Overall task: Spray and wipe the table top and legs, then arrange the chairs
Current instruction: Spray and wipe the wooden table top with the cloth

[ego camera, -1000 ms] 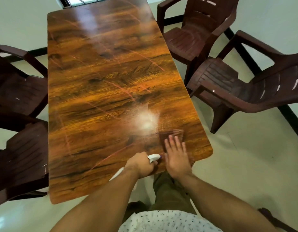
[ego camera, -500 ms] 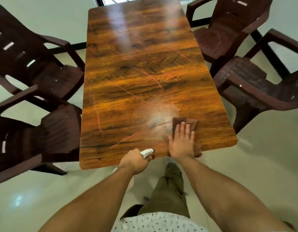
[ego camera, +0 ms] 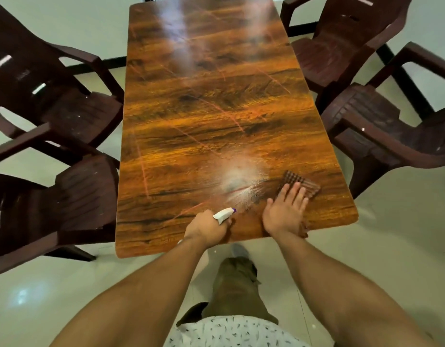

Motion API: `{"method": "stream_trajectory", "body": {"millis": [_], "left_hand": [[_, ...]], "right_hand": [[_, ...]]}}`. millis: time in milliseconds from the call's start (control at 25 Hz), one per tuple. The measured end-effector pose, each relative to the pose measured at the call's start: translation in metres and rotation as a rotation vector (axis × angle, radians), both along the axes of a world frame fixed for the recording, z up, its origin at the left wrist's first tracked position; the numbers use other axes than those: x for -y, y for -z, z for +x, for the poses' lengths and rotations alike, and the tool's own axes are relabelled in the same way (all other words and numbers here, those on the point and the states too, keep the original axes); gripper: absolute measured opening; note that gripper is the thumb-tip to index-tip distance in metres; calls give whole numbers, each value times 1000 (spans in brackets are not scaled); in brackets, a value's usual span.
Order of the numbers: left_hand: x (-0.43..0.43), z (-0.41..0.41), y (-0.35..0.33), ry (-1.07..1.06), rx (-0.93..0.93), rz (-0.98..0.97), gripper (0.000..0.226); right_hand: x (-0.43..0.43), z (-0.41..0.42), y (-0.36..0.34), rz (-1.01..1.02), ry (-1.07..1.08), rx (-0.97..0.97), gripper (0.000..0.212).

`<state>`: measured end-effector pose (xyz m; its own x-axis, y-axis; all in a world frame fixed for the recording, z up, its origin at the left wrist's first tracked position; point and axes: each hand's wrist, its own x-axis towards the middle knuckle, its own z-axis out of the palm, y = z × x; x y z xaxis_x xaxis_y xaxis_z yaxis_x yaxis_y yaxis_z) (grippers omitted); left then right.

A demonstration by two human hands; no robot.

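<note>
Our right hand (ego camera: pixel 285 211) sits farther right now, flat on the soft-looking cloth (ego camera: pixel 302 185). Our left hand (ego camera: pixel 206 227) grips the spray bottle (ego camera: pixel 222 214).

Bright, even daylight, soft overall. Two pale glare streaks run down the far end of the table top (ego camera: pixel 216 108); the light comes from beyond the far edge. Round white hotspot near the near right corner, wet sheen beside it. Faint light patch on the glossy floor (ego camera: pixel 23 294). Shadows weak under the chairs (ego camera: pixel 66 113). Wide-angle warp: table top tapers away, chairs bow at the sides, forearms (ego camera: pixel 146 291) swell. Cloth (ego camera: pixel 296 177) and right hand (ego camera: pixel 284 211) slightly smeared; spray bottle (ego camera: pixel 224 214) nozzle sharper.
</note>
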<state>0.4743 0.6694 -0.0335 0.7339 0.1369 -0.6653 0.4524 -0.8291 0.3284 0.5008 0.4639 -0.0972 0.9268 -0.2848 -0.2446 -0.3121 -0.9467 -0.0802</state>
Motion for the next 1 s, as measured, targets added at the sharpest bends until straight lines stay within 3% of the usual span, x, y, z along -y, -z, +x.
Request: {"method": "stream_trajectory", "body": {"millis": [120, 160, 200, 320, 360, 440, 560, 600, 720, 800, 880, 1000], "left_hand": [[6, 25, -2, 41, -8, 22, 56], [8, 32, -4, 28, -20, 17, 55], [8, 36, -6, 18, -17, 0, 54], [11, 60, -5, -46, -5, -44, 52], [13, 67, -8, -58, -12, -39, 50], [15, 81, -8, -73, -10, -41, 47], [12, 95, -8, -92, -5, -71, 52], [9, 100, -8, -85, -14, -59, 55], [5, 108, -8, -80, -50, -15, 58], [5, 110, -9, -48, -54, 13, 58], [4, 108, -6, -32, -58, 35, 55], [-5, 102, -6, -39, -84, 54, 50]], "right_hand": [[5, 2, 0, 91, -577, -54, 67], [30, 12, -4, 88, -642, -70, 67], [53, 22, -3, 54, -594, -52, 66], [74, 72, -11, 46, 57, -42, 63], [58, 82, -13, 65, 176, -68, 65], [32, 89, -8, 36, 71, -53, 67], [59, 87, -5, 26, -443, -69, 66], [69, 98, -6, 41, -430, -81, 66], [38, 130, -9, 59, -4, -43, 67], [-14, 120, -6, 29, -289, 7, 64], [-37, 76, 6, 97, -859, -50, 60], [16, 53, -5, 211, -1347, -135, 57]]}}
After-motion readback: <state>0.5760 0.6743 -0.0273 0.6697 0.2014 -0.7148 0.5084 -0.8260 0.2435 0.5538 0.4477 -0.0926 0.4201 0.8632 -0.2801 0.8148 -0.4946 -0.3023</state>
